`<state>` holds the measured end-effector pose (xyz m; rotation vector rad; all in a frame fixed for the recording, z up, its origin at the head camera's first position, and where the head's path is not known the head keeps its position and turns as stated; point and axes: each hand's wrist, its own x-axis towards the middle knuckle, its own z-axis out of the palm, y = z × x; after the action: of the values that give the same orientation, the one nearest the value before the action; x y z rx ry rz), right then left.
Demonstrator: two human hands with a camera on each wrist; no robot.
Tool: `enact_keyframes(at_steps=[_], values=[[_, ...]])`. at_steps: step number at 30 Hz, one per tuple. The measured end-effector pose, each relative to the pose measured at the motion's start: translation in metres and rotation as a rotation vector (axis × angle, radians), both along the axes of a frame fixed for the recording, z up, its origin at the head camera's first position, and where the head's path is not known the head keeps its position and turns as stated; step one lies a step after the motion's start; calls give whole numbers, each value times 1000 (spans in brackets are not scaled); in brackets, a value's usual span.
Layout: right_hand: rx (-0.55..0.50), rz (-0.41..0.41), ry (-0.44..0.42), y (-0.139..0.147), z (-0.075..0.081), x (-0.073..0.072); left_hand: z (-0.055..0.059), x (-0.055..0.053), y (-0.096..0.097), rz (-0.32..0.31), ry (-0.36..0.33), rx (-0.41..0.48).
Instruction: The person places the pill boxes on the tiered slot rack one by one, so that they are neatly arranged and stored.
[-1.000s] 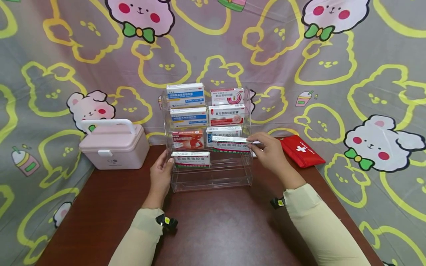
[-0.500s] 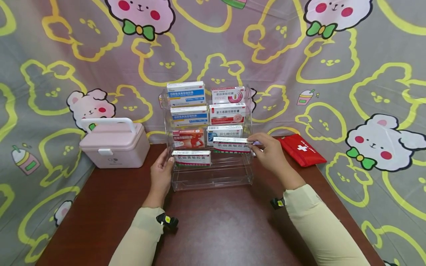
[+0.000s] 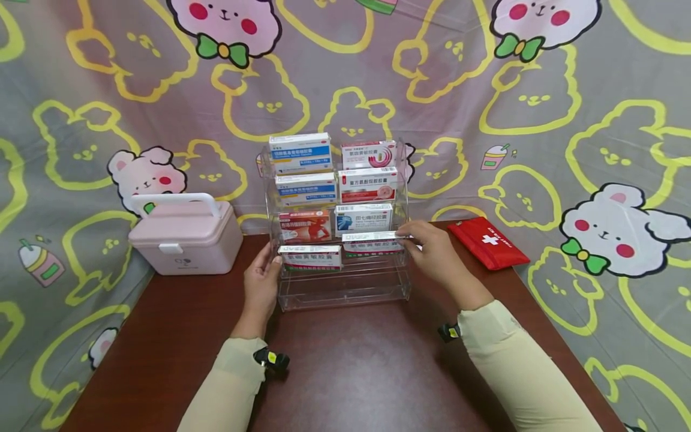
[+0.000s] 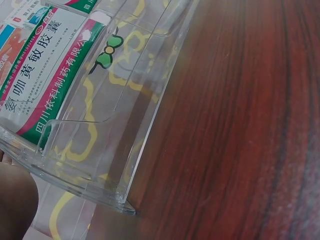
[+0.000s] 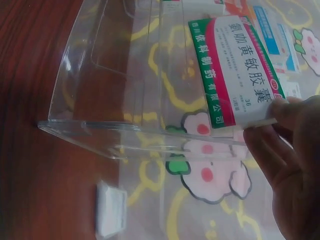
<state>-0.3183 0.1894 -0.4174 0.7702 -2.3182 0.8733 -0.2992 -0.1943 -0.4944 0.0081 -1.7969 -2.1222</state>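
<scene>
A clear stepped display rack (image 3: pixel 345 297) stands on the table with medicine boxes on its tiers. My left hand (image 3: pixel 261 289) grips the rack's left side, its thumb beside the left white-green medicine box (image 3: pixel 311 259). Thumb and fingers of my right hand (image 3: pixel 436 252) pinch the right end of a matching medicine box (image 3: pixel 372 246), with red and green bands, at the fourth tier's right half. In the right wrist view, this box (image 5: pixel 235 75) tilts over the rack, its end between thumb and fingers. Only part of the left hand (image 4: pixel 17 200) shows in the left wrist view.
Blue-white (image 3: pixel 300 153), red (image 3: pixel 305 227) and other medicine boxes fill the upper tiers. A pink lidded case (image 3: pixel 186 243) stands left, a red first-aid pouch (image 3: pixel 488 243) right. A small white object (image 5: pixel 111 210) lies beside the rack. A patterned curtain (image 3: pixel 335 72) hangs behind.
My right hand has lowered the medicine box a little, from overlapping the third-tier box down to the fourth tier, uncovering the blue-white box behind. The left hand keeps its place on the rack.
</scene>
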Motion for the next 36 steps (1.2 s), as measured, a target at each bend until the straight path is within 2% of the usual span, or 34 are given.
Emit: enact_keyframes(at_steps=[7, 15, 36], values=[[89, 4, -26, -5, 2, 0, 0, 1, 0, 8, 5, 18], [107, -32, -25, -9, 1, -1, 1, 1, 1, 3, 4, 23], [221, -48, -25, -14, -4, 4, 0, 0, 1, 7, -6, 26]])
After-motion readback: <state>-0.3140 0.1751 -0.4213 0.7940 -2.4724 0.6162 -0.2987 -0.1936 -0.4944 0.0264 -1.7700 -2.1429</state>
